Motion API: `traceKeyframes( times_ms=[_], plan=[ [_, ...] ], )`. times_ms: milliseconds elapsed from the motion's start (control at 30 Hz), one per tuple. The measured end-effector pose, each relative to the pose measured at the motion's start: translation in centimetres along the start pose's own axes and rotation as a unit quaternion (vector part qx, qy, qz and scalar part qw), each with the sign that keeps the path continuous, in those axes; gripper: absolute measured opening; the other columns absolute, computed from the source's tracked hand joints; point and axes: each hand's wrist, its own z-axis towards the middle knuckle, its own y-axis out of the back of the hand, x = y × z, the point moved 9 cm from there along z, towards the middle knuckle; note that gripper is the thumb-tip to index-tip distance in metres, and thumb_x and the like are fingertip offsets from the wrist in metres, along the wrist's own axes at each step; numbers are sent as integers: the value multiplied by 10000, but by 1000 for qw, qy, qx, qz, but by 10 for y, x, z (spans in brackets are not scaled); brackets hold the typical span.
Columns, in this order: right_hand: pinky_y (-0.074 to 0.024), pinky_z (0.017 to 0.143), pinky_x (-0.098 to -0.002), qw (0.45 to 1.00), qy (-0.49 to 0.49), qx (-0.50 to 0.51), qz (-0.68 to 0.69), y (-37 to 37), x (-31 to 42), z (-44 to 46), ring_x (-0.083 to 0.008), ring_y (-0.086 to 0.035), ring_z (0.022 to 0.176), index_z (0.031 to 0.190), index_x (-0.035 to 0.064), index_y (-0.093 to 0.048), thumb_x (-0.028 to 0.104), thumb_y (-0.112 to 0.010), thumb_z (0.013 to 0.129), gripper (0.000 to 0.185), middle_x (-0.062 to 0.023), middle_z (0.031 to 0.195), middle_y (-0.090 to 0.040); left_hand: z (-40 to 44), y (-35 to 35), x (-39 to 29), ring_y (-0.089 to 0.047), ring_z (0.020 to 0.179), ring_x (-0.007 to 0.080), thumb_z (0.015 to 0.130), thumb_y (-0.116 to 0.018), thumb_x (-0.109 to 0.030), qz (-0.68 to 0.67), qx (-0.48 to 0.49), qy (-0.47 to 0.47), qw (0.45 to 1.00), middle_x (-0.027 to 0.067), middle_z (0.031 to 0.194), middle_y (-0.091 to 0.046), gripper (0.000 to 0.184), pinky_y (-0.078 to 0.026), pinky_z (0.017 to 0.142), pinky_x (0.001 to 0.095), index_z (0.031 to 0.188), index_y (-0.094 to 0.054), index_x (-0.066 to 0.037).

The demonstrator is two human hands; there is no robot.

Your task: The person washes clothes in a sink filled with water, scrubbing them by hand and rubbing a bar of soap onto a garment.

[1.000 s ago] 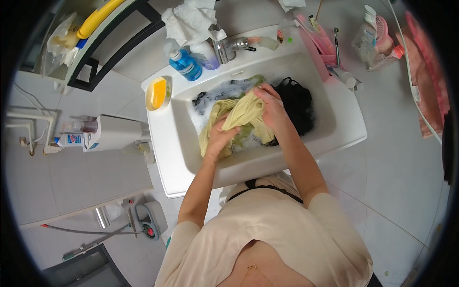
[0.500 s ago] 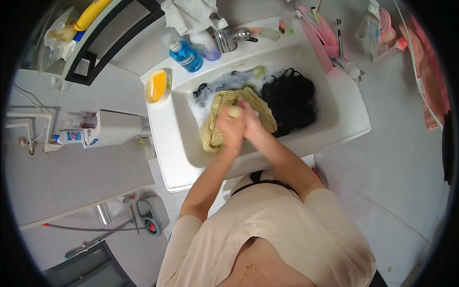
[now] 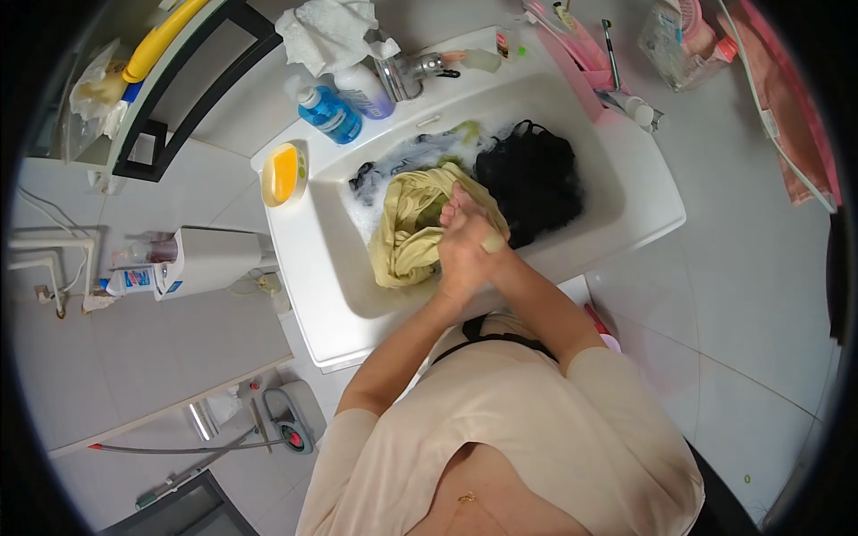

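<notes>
A wet yellow-green garment (image 3: 402, 250) lies bunched in the white sink (image 3: 335, 268), in front of me. My left hand (image 3: 462, 259) is closed around a pale bar of soap (image 3: 492, 243), which shows at my right wrist. Just beyond it, my right hand (image 3: 466, 213) has its fingers curled at the garment's right part; the cloth in its grip is mostly hidden. The two hands overlap and touch. A black garment (image 3: 532, 183) rests in the basin to their right. Behind the yellow-green cloth, dark fabric (image 3: 420, 154) sits in suds.
On the sink's left corner stands a soap dish (image 3: 298, 183) with an orange bar (image 3: 284, 174). Along the back rim are a blue bottle (image 3: 329, 114), a white-and-purple bottle (image 3: 365, 92) and the faucet (image 3: 402, 79). A pink holder (image 3: 581, 76) occupies the right rear.
The soap has moved from over the yellow-green garment back toward my right wrist, with my left hand. The whole view has shifted slightly.
</notes>
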Motion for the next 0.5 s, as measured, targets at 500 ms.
traceKeyframes(
  times_ms=[500],
  plan=[
    [-484,762,-318,948,33,-310,-63,-27,-11,-37,-172,-561,890,1092,36,-516,330,-607,836,401,-78,1022,-547,18,22,94,-564,566,261,686,-676,-72,29,-33,231,972,170,651,-574,193,-451,543,347,757,-505,-15]
  ],
)
